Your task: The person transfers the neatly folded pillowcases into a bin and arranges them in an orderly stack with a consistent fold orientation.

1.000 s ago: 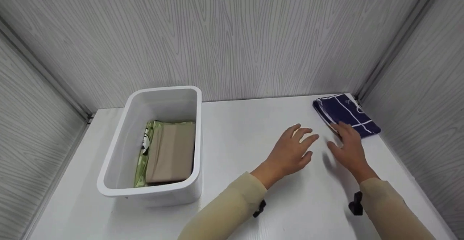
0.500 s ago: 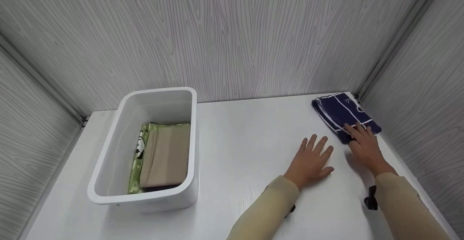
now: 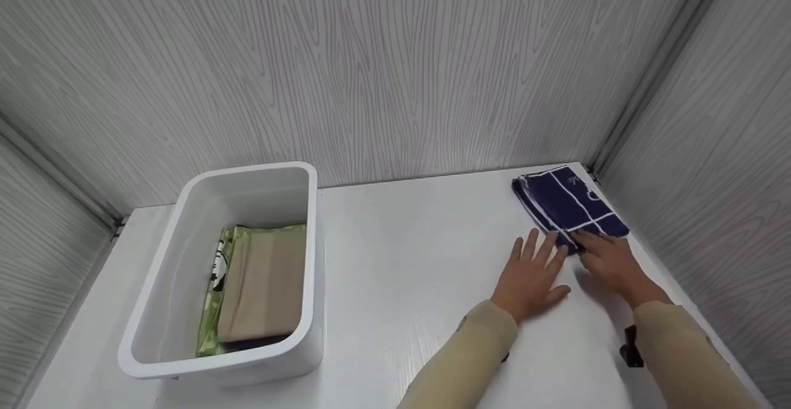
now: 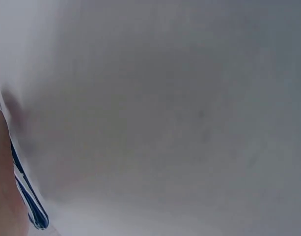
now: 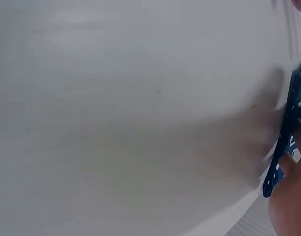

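Note:
A folded navy cloth (image 3: 562, 202) with white lines and lettering lies near the table's back right corner. My right hand (image 3: 612, 267) is at its near edge, pinching it with fingers on top and the thumb at the edge. In the right wrist view the thumb and a finger meet the cloth's edge (image 5: 283, 142). Beside it, my left hand (image 3: 528, 279) is held flat and spread, palm down, its fingertips at the cloth's near left edge. The left wrist view catches only part of that hand (image 4: 5, 182) and a layered strip of the cloth (image 4: 27, 194).
A white plastic bin (image 3: 315, 285) stands on the left of the white table (image 3: 395, 261). Inside lie a folded beige cloth (image 3: 266, 285) and a green patterned cloth (image 3: 210, 322). Wood-grain panels (image 3: 395, 75) enclose the back and sides.
Both hands have come rightward to the navy cloth. My left hand has flattened beside it. My right fingers, spread over the cloth half a second ago, have drawn together at its near edge.

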Demonstrator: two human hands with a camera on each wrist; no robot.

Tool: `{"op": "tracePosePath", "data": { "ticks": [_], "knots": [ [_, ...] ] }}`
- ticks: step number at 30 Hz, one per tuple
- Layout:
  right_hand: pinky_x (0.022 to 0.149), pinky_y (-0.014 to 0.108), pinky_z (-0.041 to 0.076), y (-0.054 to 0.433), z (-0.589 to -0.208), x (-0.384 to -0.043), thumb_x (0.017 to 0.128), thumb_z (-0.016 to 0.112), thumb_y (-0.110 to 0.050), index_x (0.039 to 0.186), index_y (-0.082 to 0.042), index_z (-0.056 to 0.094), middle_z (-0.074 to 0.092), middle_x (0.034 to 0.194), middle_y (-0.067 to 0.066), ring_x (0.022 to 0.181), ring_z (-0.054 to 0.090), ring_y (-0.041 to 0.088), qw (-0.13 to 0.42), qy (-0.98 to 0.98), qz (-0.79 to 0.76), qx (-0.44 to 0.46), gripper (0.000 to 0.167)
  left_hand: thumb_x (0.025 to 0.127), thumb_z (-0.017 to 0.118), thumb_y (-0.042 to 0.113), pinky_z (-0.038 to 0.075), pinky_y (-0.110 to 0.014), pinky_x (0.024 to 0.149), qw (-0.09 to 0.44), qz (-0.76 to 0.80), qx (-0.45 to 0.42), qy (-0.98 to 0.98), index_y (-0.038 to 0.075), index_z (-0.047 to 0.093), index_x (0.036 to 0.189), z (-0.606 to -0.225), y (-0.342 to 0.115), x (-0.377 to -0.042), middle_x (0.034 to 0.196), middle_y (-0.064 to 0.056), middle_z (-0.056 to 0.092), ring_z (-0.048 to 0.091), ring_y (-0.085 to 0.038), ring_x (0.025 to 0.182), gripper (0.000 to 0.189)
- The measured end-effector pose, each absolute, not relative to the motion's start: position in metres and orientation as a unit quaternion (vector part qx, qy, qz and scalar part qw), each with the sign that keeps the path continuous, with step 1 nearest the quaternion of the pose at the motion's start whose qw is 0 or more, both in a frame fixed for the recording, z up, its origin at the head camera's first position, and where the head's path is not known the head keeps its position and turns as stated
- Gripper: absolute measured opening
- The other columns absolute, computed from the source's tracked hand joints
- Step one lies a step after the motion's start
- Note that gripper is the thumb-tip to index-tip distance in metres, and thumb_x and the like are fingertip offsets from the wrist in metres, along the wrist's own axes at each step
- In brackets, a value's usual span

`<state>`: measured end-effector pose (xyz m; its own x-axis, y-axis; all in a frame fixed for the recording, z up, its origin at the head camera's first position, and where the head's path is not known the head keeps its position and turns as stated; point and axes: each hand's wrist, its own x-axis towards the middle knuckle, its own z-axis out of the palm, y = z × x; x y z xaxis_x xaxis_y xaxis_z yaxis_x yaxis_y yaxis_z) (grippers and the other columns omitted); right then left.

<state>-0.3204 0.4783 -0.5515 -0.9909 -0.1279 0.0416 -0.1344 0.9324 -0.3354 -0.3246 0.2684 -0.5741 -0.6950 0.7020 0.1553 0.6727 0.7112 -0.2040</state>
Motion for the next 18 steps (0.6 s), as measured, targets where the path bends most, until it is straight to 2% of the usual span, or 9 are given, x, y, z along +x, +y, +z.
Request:
{"op": "tracePosePath", "data": {
  "ticks": [3, 8, 13, 18],
  "knots": [
    [0.111, 0.064, 0.020, 0.465, -0.553, -0.319, 0.097, 0.040, -0.013, 0.146, 0.003, 0.045, 0.041, 0.152, 0.025, 0.138, 0.033, 0.053, 0.007, -0.983, 0.160, 0.092, 0.052, 0.098, 0.021, 0.071, 0.020, -0.045, 0.122, 0.098, 0.064, -0.369, -0.922, 0.027, 0.016, 0.161, -0.573, 0.260, -0.324, 0.168, -0.001, 0.010, 0.012, -0.030, 0.153, 0.077],
    [0.112, 0.062, 0.022, 0.439, -0.553, -0.313, 0.096, 0.039, -0.010, 0.147, 0.002, 0.044, 0.038, 0.155, 0.023, 0.140, 0.028, 0.055, -0.005, -0.981, 0.161, 0.113, 0.053, 0.100, 0.018, 0.068, 0.018, -0.041, 0.123, 0.065, 0.073, -0.374, -0.922, 0.027, 0.013, 0.161, -0.572, 0.245, -0.325, 0.168, 0.004, 0.008, 0.009, -0.023, 0.154, 0.074],
    [0.109, 0.062, 0.026, 0.425, -0.545, -0.305, 0.101, 0.039, -0.014, 0.145, 0.000, 0.048, 0.044, 0.151, 0.019, 0.136, 0.038, 0.053, -0.006, -0.979, 0.161, 0.124, 0.048, 0.101, 0.018, 0.066, 0.017, -0.038, 0.123, 0.045, 0.049, -0.380, -0.922, 0.027, 0.012, 0.162, -0.574, 0.236, -0.324, 0.167, 0.005, 0.016, 0.014, -0.019, 0.153, 0.072],
    [0.103, 0.063, 0.034, 0.415, -0.542, -0.293, 0.101, 0.041, -0.015, 0.142, -0.001, 0.053, 0.052, 0.145, 0.017, 0.126, 0.048, 0.050, -0.009, -0.979, 0.166, 0.114, 0.045, 0.102, 0.019, 0.065, 0.021, -0.037, 0.122, 0.042, 0.022, -0.379, -0.924, 0.022, 0.022, 0.160, -0.573, 0.226, -0.317, 0.163, 0.005, 0.028, 0.024, -0.017, 0.150, 0.072]
  ]
}}
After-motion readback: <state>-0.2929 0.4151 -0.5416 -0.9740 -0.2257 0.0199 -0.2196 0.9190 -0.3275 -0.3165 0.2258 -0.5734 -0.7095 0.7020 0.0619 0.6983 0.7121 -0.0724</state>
